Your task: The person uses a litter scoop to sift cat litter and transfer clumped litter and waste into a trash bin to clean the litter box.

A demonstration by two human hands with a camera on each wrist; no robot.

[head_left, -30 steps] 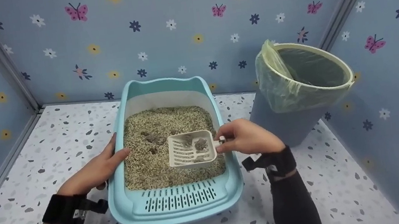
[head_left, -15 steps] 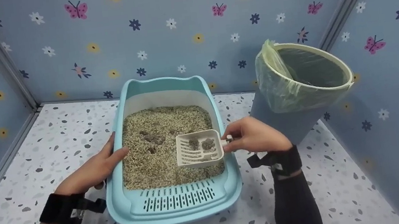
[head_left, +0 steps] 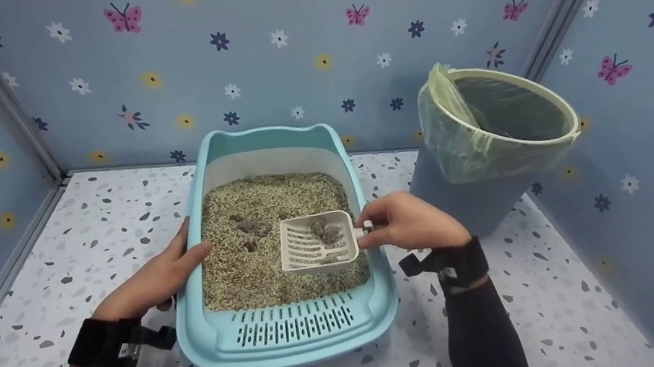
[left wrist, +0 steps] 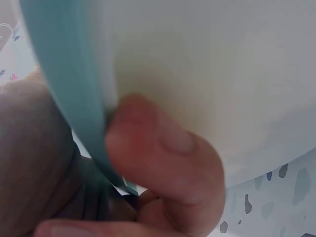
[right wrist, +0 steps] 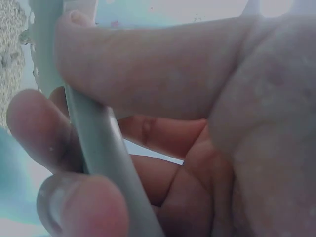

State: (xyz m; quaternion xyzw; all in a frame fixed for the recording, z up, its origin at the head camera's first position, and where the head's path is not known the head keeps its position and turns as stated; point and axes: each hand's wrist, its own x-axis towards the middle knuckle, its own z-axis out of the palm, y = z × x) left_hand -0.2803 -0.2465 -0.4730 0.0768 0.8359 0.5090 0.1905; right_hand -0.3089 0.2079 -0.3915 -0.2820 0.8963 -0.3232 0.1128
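A light-blue litter box (head_left: 291,351) with a white lower wall holds tan granular litter (head_left: 238,275). My left hand (head_left: 155,279) grips the box's left side, its thumb over the rim; in the left wrist view a finger (left wrist: 168,148) is curled beneath the blue rim against the white wall. Above the litter, my right hand (head_left: 413,223) holds a cream slotted litter scoop (head_left: 304,252) by its handle (right wrist: 106,140), thumb and fingers around it. Grey-brown clumps (head_left: 325,232) lie together inside the scoop near its back. Another dark clump (head_left: 252,226) sits in the litter, left of the scoop.
At the back right stands a grey-blue trash bin (head_left: 459,192) lined with a translucent yellow-green bag (head_left: 464,157) under a cream ring. Flower-patterned wall panels (head_left: 286,57) enclose the speckled white surface (head_left: 119,221) on three sides.
The scoop went a little right, then back left, staying above the litter. Its clumps have shifted closer together. My left hand stays on the box's side.
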